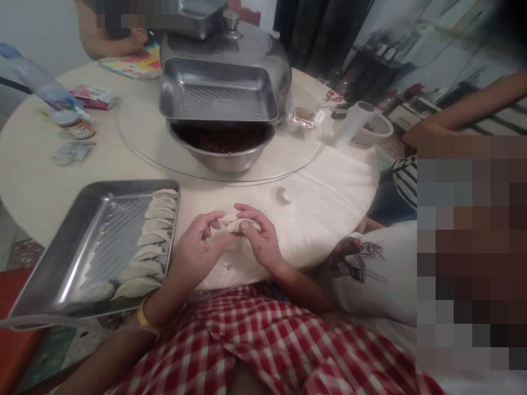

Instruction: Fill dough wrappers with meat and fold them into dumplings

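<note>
My left hand (201, 247) and my right hand (257, 238) meet at the near edge of the round table, and both pinch one pale dumpling (237, 224) between their fingertips. To the left lies a steel tray (88, 230) with a row of several folded dumplings (152, 238) along its right side. A steel bowl of dark filling (222, 144) stands beyond my hands, with an empty steel tray (218, 99) resting on top of it.
A small dough wrapper (283, 194) lies on the floured cloth. A domed steel lid (247, 46), a plastic bottle (37, 79), a jar (76, 125) and a white basket (373, 129) stand further back. Other people sit at the far left and at the right.
</note>
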A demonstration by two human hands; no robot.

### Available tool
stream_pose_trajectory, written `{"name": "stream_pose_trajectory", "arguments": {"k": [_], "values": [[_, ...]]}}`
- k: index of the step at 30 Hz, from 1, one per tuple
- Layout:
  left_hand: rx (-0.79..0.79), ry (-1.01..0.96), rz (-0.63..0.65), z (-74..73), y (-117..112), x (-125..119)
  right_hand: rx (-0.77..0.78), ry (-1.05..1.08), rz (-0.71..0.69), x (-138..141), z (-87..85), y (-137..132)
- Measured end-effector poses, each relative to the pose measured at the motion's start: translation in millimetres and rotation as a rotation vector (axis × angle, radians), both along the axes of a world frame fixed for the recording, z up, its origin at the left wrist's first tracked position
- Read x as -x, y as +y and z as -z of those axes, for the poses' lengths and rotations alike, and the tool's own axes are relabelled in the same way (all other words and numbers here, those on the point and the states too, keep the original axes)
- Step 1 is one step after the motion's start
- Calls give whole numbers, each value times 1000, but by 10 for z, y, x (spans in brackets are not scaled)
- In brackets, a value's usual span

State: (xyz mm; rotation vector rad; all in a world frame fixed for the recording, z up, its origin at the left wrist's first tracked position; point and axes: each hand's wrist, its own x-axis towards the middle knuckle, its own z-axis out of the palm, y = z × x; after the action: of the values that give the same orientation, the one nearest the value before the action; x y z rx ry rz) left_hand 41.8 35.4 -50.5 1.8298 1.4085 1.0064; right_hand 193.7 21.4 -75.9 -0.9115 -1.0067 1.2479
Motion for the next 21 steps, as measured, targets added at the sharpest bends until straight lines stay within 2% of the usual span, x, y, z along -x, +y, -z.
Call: {"name": "stream_pose_trajectory", "arguments": {"k": [4,13,17,21], "values": [[-100,-15,28,-3,-4,-57,6,28,-58,31,-34,-33],[-175,-125,141,64,-42,-51,18,161,-123,131,-60,-85],[-101,-241,133,21,-39,-54,65,206,-142,135,-142,-82],[23,-208,145,-51,-44,-48,96,175,-183,125,-230,-105]]}}
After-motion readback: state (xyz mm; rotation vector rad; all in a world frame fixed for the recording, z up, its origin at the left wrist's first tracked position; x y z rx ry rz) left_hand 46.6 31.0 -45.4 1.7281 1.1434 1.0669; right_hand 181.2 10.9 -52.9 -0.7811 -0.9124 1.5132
